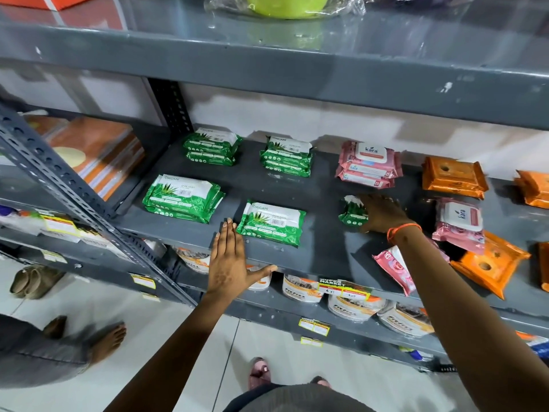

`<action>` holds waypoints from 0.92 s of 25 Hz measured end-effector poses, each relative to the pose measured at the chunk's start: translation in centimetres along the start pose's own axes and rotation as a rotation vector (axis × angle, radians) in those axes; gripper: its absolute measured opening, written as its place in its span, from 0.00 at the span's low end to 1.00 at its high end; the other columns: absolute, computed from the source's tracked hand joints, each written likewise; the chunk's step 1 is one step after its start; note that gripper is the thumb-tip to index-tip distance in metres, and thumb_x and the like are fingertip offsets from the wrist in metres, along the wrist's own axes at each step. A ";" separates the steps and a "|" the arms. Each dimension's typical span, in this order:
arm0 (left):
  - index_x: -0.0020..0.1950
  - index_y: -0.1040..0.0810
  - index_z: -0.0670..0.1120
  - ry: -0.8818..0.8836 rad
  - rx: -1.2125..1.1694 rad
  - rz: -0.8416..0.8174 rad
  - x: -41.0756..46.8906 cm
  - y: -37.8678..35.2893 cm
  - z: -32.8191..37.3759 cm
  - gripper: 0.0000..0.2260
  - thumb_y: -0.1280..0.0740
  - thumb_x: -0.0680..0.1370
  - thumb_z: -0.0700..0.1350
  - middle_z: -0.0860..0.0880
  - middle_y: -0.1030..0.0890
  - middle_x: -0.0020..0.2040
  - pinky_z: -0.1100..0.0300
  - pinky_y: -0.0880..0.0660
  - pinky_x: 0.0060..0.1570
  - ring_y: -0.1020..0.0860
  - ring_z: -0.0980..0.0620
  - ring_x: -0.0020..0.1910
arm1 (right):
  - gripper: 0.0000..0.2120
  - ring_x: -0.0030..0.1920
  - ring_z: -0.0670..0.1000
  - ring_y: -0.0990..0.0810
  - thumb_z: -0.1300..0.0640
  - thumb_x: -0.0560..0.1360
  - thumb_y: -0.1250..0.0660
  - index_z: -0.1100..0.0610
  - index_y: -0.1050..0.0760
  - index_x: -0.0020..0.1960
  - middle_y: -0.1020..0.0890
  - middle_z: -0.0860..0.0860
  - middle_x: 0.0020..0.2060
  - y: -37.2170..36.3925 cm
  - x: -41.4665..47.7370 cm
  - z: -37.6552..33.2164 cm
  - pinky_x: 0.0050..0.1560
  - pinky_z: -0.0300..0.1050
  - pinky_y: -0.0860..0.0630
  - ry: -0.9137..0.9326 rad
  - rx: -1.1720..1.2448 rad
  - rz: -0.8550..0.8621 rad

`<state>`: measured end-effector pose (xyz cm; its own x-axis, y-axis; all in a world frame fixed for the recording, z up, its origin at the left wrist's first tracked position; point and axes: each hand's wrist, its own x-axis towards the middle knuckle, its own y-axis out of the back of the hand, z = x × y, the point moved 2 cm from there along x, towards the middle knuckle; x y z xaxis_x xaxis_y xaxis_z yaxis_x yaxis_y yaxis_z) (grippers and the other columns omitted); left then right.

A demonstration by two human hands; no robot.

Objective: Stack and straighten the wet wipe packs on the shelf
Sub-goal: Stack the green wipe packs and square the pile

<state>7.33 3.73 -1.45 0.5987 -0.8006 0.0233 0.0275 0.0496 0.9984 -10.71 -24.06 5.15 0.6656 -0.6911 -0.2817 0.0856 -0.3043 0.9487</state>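
Now right hand [383, 214] fingers curled round small green pack [352, 211]; left hand [230, 257] flat beside ORIGAMI pack [271, 223].

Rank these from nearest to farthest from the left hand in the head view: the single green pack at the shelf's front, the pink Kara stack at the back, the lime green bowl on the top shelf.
From the left hand:
1. Single green pack, just right of the fingertips.
2. Pink Kara stack, back right.
3. Lime green bowl, top shelf.

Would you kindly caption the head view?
Right hand grasps a green pack on the grey shelf; left hand open.
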 end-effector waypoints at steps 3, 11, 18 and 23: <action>0.68 0.36 0.32 0.002 0.003 -0.013 -0.1 0.1 0.0 0.53 0.52 0.65 0.78 0.33 0.39 0.73 0.46 0.46 0.71 0.40 0.38 0.73 | 0.44 0.72 0.61 0.38 0.50 0.63 0.25 0.49 0.43 0.74 0.36 0.56 0.74 0.3 -0.1 -2.3 0.72 0.65 0.43 0.067 -0.072 0.011; 0.70 0.38 0.32 -0.004 0.005 -0.012 0.0 0.1 -0.2 0.54 0.55 0.65 0.78 0.34 0.42 0.74 0.46 0.47 0.73 0.44 0.39 0.75 | 0.43 0.72 0.57 0.40 0.57 0.66 0.27 0.47 0.45 0.75 0.34 0.51 0.72 0.7 -1.9 -13.5 0.75 0.63 0.49 0.464 -0.106 0.085; 0.74 0.51 0.35 0.043 -0.200 0.017 -0.2 0.1 -0.3 0.57 0.58 0.62 0.80 0.37 0.52 0.77 0.49 0.53 0.75 0.53 0.43 0.76 | 0.38 0.75 0.58 0.43 0.62 0.71 0.33 0.51 0.47 0.76 0.40 0.55 0.75 0.9 -1.4 -14.8 0.75 0.51 0.45 0.547 0.186 -0.040; 0.75 0.59 0.41 0.159 -0.436 0.206 0.1 2.6 2.5 0.47 0.63 0.69 0.74 0.39 0.60 0.77 0.52 0.64 0.73 0.62 0.45 0.75 | 0.25 0.68 0.62 0.31 0.51 0.79 0.43 0.61 0.41 0.73 0.32 0.63 0.70 0.4 0.4 -12.8 0.65 0.50 0.32 0.133 0.430 -0.048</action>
<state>5.49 2.25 1.28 0.7402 -0.6491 0.1752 0.2073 0.4682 0.8590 -0.95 -16.05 7.27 0.7601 -0.5880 -0.2766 -0.1781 -0.5978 0.7816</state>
